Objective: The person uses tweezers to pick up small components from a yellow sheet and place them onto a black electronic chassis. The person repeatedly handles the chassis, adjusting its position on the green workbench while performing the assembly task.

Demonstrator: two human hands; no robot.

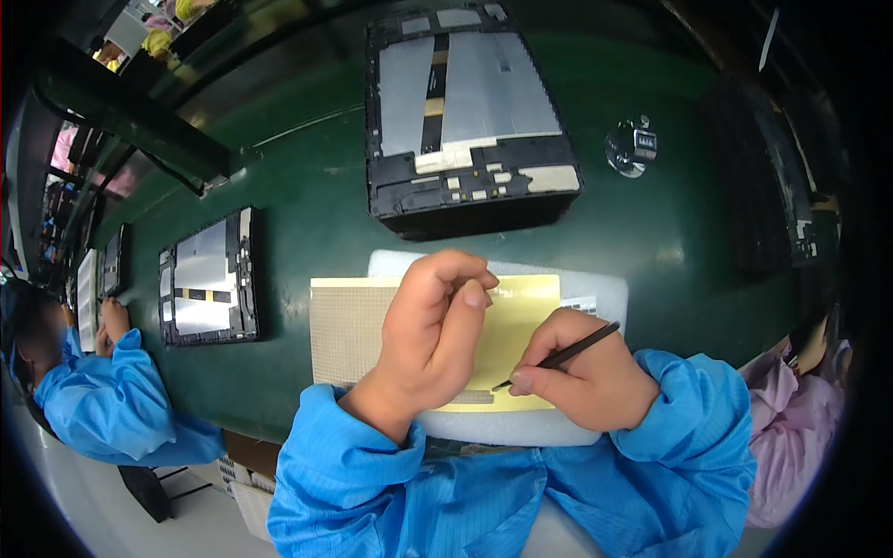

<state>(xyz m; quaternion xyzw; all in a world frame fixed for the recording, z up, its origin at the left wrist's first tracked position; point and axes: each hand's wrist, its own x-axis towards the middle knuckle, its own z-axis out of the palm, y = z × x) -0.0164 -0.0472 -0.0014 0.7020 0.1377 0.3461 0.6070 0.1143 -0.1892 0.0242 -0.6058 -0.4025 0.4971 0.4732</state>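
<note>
My right hand [591, 372] grips slim black tweezers [579, 348], whose pointed tip touches down near the lower edge of a yellow backing sheet [526, 325]. A short strip of small greyish pieces [472, 397] lies beside that tip. Over the middle of the sheet is my left hand [428, 335], its fingers curled and thumb drawn toward them; anything between them is hidden. Left of this hand, the sheet is covered by a fine beige grid of small pieces [344, 325]. Under everything lies a white foam pad [609, 293].
Beyond the pad, a stack of black device frames with silver plates [474, 93] stands on the green table [307, 205]. Another frame [209, 279] lies left. A small clear round object [628, 149] is at right, near dark stacked parts [781, 186]. A blue-sleeved co-worker [102, 391] sits left.
</note>
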